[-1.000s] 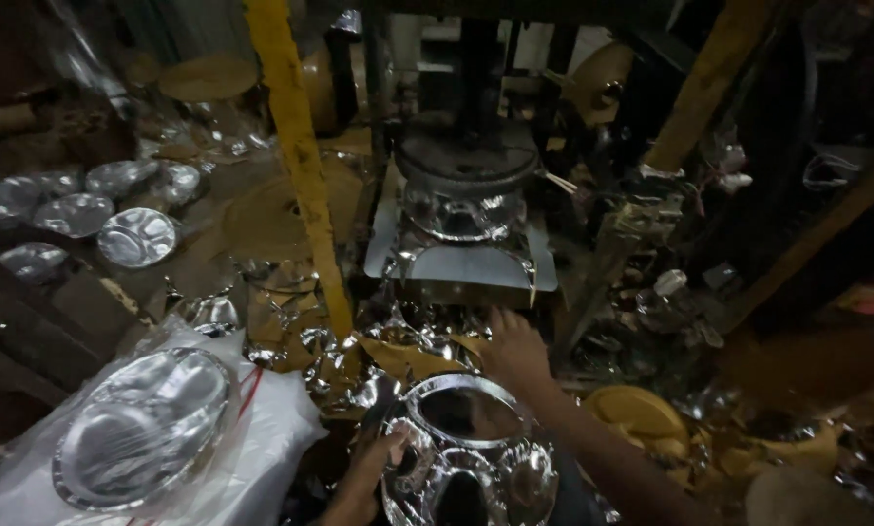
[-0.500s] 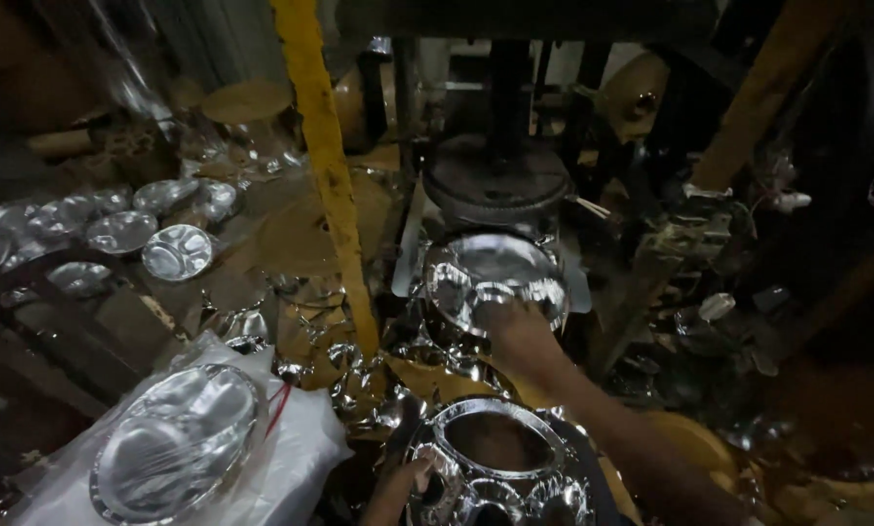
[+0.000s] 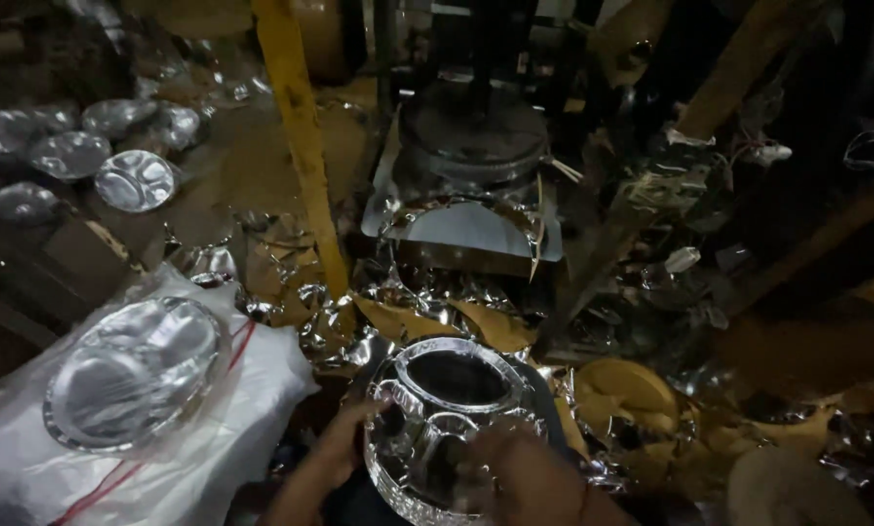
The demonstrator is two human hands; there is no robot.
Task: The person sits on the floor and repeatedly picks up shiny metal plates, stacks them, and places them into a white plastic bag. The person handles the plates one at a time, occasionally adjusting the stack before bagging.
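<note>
Gripping a silver compartment plate (image 3: pixel 452 419), blurred hands (image 3: pixel 427 463) cut off below.

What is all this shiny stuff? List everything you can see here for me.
Compartment plate: one, silver, bottom centre, between both hands.
Bagged plates: one stack, silver, in clear plastic on a white sack, bottom left.
Loose plates: several, silver, upper left.
Press machine: one, dark metal, top centre, with a grey plate bed below it.
Foil scraps: many, silver and gold, around the machine.
Post: one, yellow, left of the machine.
Left hand: touching the plate's left rim.
Right hand: blurred, over the plate's right side.
</note>
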